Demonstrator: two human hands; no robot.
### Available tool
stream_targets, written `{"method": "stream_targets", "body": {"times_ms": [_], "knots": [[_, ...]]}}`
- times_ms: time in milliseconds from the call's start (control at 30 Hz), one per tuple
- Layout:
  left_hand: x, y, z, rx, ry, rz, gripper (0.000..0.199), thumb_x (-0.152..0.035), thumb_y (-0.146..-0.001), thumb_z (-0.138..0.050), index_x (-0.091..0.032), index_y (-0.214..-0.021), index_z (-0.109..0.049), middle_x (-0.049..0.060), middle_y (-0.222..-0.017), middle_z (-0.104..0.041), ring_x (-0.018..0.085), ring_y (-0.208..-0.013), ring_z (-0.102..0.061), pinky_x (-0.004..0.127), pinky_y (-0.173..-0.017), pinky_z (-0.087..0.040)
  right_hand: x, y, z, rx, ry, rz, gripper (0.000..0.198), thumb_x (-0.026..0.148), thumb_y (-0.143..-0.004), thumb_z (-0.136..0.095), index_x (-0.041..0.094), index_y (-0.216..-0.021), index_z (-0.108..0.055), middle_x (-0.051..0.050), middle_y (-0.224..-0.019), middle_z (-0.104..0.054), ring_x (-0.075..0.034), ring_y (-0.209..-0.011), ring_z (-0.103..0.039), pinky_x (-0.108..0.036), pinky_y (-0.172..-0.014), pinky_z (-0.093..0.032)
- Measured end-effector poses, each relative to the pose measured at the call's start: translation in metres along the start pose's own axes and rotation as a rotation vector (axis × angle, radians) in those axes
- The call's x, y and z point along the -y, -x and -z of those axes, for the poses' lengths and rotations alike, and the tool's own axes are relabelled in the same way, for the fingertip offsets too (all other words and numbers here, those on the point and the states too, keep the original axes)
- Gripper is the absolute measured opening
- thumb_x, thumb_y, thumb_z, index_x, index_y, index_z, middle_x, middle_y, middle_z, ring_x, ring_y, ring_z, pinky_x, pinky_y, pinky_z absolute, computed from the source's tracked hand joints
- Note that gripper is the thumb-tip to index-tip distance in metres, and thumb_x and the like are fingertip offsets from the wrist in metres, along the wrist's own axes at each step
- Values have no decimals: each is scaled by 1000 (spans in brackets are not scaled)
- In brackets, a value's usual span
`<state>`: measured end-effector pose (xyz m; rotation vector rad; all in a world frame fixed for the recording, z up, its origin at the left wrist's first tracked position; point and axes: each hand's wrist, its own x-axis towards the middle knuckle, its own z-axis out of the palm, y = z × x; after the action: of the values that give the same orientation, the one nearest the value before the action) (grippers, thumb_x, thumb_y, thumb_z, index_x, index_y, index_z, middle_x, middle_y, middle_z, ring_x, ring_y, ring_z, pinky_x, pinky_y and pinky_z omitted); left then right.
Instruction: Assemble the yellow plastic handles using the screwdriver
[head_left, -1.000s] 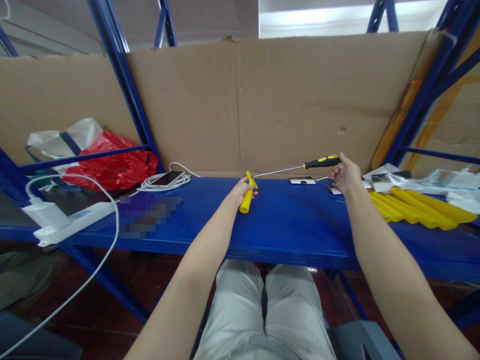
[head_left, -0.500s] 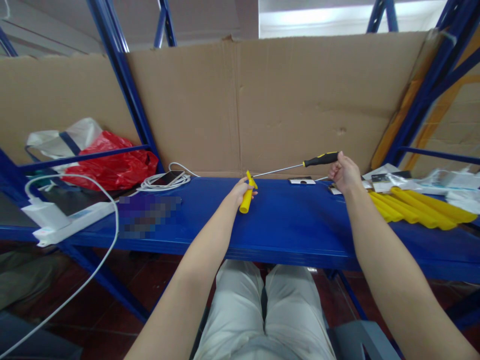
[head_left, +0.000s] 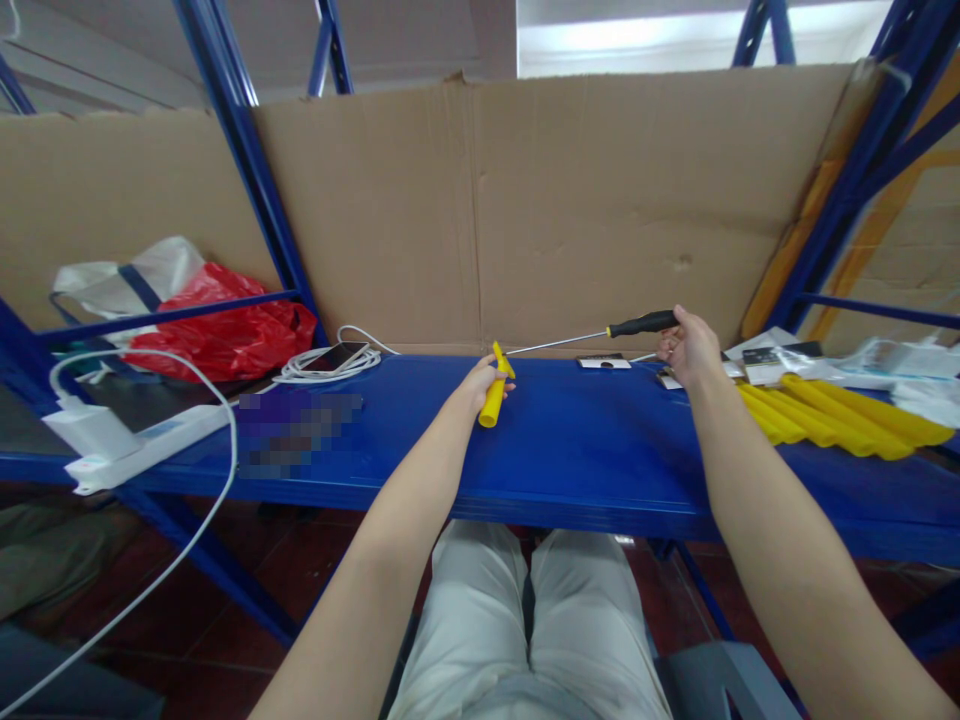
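Mid-frame, just above the desk (head_left: 585, 450), your left hand (head_left: 480, 386) is wrapped around a yellow T-shaped handle (head_left: 491, 404): smooth round tube, slim crosspiece up top, leaning a bit. I'd call it partway done, since the screwdriver (head_left: 642, 323) shaft reaches the crosspiece, but can't tell if anything's tight. Your right hand (head_left: 691, 347) pinches the driver's black grip by its end. Yellow tubes (head_left: 844, 415) at frame right: finished or waiting, no idea. Cardboard (head_left: 600, 200) stands behind.

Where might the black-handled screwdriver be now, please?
In the head view, the black-handled screwdriver is right of centre, running from the right hand to the yellow T-shaped plastic piece in the left hand.
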<state>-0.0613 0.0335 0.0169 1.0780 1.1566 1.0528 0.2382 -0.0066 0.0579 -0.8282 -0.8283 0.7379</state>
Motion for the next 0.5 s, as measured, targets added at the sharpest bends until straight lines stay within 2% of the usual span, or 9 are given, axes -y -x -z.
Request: {"method": "stream_targets", "body": {"times_ms": [233, 500], "knots": [[0, 0, 0, -4, -8, 0, 72, 2, -79, -45, -30, -141, -28, 10, -111, -64, 9, -49, -60, 19, -42, -42, -1, 1, -1, -2, 27, 26, 31, 46, -68, -73, 22, -80, -58, 11, -36, -37, -7, -29, -35, -18, -28, -29], [-1, 3, -1, 1, -10, 0, 71, 0, -80, -45, -30, -142, -26, 12, -116, -62, 8, -49, -59, 18, -40, -41, 0, 2, -2, -20, 56, 58, 34, 52, -69, -71, 20, -73, -60, 11, -34, -29, -5, -27, -28, -17, -26, -28]]}}
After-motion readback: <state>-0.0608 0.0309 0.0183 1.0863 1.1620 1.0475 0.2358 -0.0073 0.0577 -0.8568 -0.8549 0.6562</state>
